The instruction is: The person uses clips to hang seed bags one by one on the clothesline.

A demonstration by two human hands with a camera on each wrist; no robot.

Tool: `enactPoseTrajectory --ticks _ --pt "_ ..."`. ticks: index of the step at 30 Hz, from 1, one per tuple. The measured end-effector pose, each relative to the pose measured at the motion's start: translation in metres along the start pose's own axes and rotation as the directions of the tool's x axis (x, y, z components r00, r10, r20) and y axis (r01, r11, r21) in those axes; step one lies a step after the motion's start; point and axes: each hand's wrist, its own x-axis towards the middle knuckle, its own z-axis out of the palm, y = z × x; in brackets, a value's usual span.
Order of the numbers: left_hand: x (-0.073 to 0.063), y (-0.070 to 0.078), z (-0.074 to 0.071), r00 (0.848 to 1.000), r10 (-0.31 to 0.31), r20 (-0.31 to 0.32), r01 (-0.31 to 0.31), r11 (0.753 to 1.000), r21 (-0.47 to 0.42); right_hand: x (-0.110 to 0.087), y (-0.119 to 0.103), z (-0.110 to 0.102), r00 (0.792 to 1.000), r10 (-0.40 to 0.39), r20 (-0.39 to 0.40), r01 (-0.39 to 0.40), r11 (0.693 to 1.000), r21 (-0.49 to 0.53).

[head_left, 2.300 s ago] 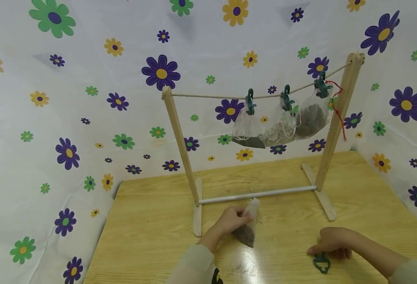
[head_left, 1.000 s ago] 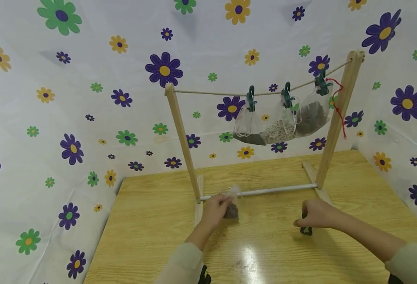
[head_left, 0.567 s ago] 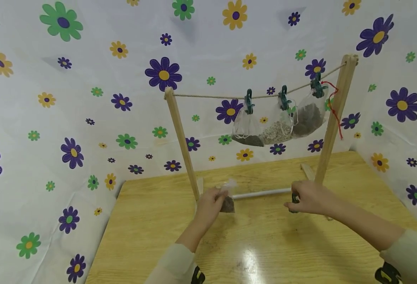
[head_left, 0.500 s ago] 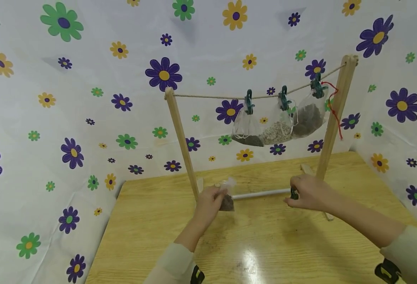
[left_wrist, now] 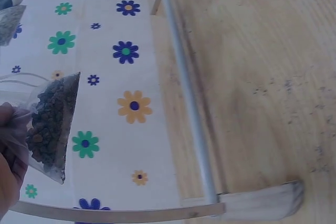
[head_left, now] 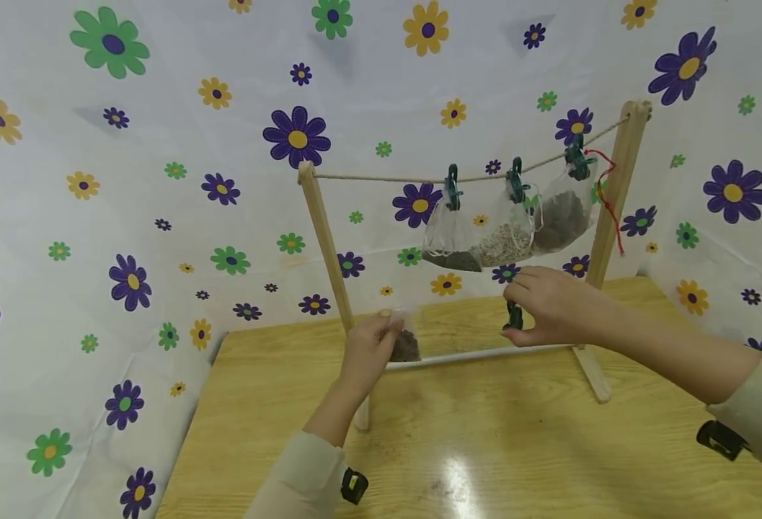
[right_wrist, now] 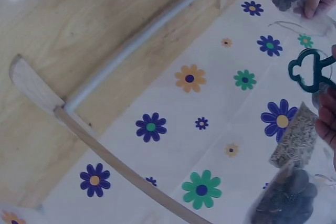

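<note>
My left hand pinches the gathered top of a small sheer pouch whose lower part holds dark, crumbly pieces; in the left wrist view the pouch is close up. My right hand holds a dark green clip between thumb and fingers, just below the hanging bags. Its open-loop end shows in the right wrist view. On the rope hang three sheer bags from green clips: one with dark grains, one with pale grains, one with grey stones.
A wooden stand with a left post, a right post and a white bottom bar stands on the wooden table. A red cord dangles by the right post. Flower-printed cloth surrounds the table.
Both hands have risen from the table toward the rope, the left with the pouch and the right with the clip. The hanging bags stay where they were.
</note>
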Motion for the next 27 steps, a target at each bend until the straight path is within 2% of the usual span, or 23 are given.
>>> enactPoseTrajectory --ticks 4,12,14,17,19,22,24,27 --pt "0.012 0.004 -0.008 1.000 0.005 -0.023 -0.004 1.000 0.022 0.016 0.003 -0.005 0.993 -0.100 -0.067 0.103 0.994 0.041" --pt "0.038 0.024 -0.028 0.992 0.082 -0.091 -0.075 0.994 0.082 0.047 0.009 -0.016 0.961 -0.227 -0.159 0.241 0.968 0.070" --pt "0.045 0.029 -0.031 0.991 0.101 -0.092 -0.089 0.988 0.123 0.055 0.011 -0.021 0.955 -0.245 -0.168 0.259 0.964 0.066" --pt "0.055 0.036 -0.034 0.980 0.169 -0.105 -0.145 0.967 0.208 0.069 0.012 -0.030 0.951 -0.265 -0.159 0.278 0.958 0.069" --pt "0.062 0.040 -0.036 0.965 0.231 -0.124 -0.189 0.940 0.283 0.079 0.013 -0.036 0.950 -0.276 -0.148 0.290 0.954 0.080" --pt "0.072 0.043 -0.039 0.927 0.341 -0.159 -0.252 0.876 0.411 0.094 0.016 -0.043 0.946 -0.295 -0.134 0.308 0.948 0.086" --pt "0.079 0.045 -0.042 0.893 0.415 -0.178 -0.285 0.824 0.490 0.103 0.018 -0.047 0.941 -0.305 -0.144 0.319 0.944 0.081" --pt "0.090 0.048 -0.047 0.833 0.520 -0.190 -0.325 0.738 0.591 0.116 0.024 -0.052 0.935 -0.304 -0.180 0.323 0.942 0.087"
